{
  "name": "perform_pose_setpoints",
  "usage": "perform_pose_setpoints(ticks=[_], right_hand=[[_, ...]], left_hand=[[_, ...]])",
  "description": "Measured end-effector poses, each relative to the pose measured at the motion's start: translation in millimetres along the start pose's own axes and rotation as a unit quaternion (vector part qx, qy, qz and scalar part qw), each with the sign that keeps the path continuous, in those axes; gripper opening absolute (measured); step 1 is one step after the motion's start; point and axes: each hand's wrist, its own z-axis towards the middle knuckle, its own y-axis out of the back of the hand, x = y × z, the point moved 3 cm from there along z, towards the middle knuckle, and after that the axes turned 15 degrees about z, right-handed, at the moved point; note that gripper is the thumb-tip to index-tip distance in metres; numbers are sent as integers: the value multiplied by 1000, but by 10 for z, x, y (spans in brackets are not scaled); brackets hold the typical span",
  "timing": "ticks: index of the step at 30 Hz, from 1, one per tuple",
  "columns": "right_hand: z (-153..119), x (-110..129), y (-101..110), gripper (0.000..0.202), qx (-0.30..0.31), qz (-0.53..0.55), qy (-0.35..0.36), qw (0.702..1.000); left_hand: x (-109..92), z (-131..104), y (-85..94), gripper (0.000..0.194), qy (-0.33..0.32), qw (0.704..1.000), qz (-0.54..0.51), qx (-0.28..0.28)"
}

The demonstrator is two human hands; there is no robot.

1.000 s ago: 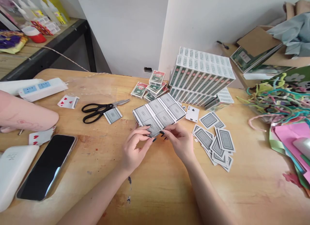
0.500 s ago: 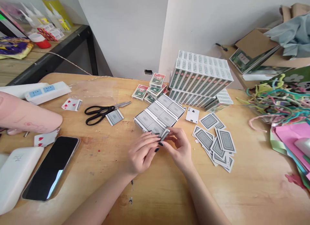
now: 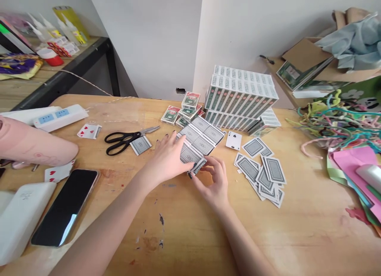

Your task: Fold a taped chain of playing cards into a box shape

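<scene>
A box-like panel of joined playing cards [image 3: 198, 140], grey patterned backs up, lies tilted between my hands. My left hand [image 3: 166, 159] grips its left side, with the thumb at the near corner. At that same corner my right hand [image 3: 214, 184] pinches a narrow folded edge; the undersides of its fingers are partly hidden. To the right lie loose playing cards [image 3: 275, 170] in an overlapping heap, face down. A face-up two of spades [image 3: 233, 140] rests just beyond them. Black-handled scissors [image 3: 127, 139] sit left of the panel, overlapping a folded card [image 3: 141, 145].
Stacked card boxes [image 3: 242, 93] stand behind the panel, beside several loose card packs [image 3: 190, 100]. A phone [image 3: 65, 206], a pink bottle [image 3: 35, 141] and a power strip [image 3: 61, 116] occupy the left. Tangled colourful strands [image 3: 336, 123] and coloured paper [image 3: 351, 165] are on the right.
My left hand has moved from the near edge to the panel's left side, its fingers spreading round it. My right hand stays at the near corner. The view has shifted slightly.
</scene>
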Motion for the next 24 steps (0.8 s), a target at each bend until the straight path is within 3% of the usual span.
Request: perform_pose_setpoints(ticks=[6, 12, 16, 21, 24], right_hand=[[-27, -29, 1, 48, -17, 16, 12, 1000], [-33, -48, 50, 47, -29, 25, 29, 999], [30, 8, 120, 52, -34, 13, 67, 997], [127, 125, 141, 55, -24, 16, 102, 994], [183, 235, 162, 48, -17, -16, 110, 994]], left_hand=[[-185, 370, 111, 97, 24, 983, 8, 180], [-393, 547, 126, 119, 46, 962, 45, 266], [-414, 628, 150, 116, 9, 969, 7, 247], [-269, 680, 96, 114, 2, 972, -36, 233], [-190, 700, 22, 87, -73, 978, -139, 138]])
